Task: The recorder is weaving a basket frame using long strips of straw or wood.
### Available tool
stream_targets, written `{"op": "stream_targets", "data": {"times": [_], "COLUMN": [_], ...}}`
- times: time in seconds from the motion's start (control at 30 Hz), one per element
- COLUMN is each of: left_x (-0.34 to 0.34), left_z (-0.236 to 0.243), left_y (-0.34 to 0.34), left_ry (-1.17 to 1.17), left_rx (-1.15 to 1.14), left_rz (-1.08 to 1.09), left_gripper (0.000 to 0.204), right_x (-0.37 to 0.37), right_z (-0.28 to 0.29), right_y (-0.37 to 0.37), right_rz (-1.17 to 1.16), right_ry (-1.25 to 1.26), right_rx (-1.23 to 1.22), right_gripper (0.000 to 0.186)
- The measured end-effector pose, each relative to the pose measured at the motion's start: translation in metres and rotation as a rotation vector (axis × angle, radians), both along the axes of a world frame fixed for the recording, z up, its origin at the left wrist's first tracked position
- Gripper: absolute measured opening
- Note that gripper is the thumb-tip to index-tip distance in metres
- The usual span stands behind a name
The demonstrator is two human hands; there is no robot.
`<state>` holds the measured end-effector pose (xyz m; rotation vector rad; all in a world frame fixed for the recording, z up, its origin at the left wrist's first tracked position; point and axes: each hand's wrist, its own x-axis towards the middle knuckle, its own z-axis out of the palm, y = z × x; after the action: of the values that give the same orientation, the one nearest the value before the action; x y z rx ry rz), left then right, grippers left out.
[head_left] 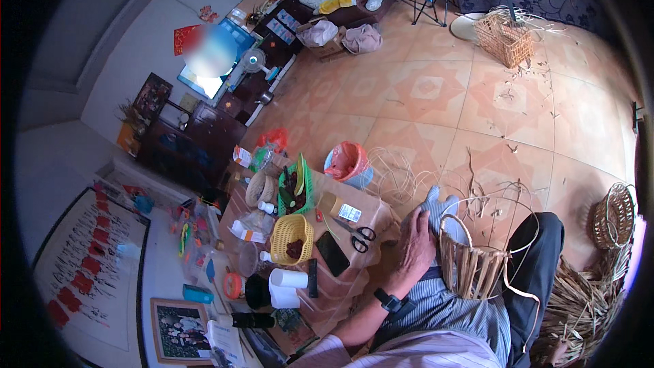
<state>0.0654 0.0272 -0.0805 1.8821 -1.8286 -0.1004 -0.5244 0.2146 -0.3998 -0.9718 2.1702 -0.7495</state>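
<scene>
My left hand (417, 245), with a black watch on its wrist, has its fingers curled together on a grey cloth-like item (449, 215) at my left knee. Just beside it, a partly woven basket (470, 266) of upright tan strips rests on my lap, with thin strands looping from it over my dark-trousered right leg (535, 245). At the lower right edge, what appears to be part of my right hand (557, 351) is by a pile of dry strips (579, 286); its fingers are unclear.
The table (368, 218) at my left holds scissors (361, 235), a phone (332, 253), green (303, 197) and yellow (279, 235) baskets and bottles. A bucket (347, 163) and loose strands lie beyond. Woven baskets stand at right (610, 215) and back (504, 41).
</scene>
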Motion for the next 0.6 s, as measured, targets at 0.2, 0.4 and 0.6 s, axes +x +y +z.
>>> {"op": "stream_targets", "data": {"times": [0.2, 0.4, 0.6], "left_x": [-0.002, -0.004, -0.016], "left_z": [-0.001, 0.007, -0.016], "left_y": [0.000, 0.002, 0.000], "left_ry": [-0.016, -0.066, -0.060], "left_rx": [0.034, 0.067, 0.094], "left_rz": [-0.028, 0.006, -0.039], "left_gripper": [0.055, 0.058, 0.055], "right_x": [0.032, 0.087, 0.112], "right_z": [-0.011, -0.034, -0.038], "right_y": [-0.026, -0.074, -0.090], "right_rz": [0.111, 0.251, 0.307], "right_ry": [0.079, 0.138, 0.260], "right_rx": [0.059, 0.114, 0.227], "right_gripper": [0.023, 0.023, 0.024]}}
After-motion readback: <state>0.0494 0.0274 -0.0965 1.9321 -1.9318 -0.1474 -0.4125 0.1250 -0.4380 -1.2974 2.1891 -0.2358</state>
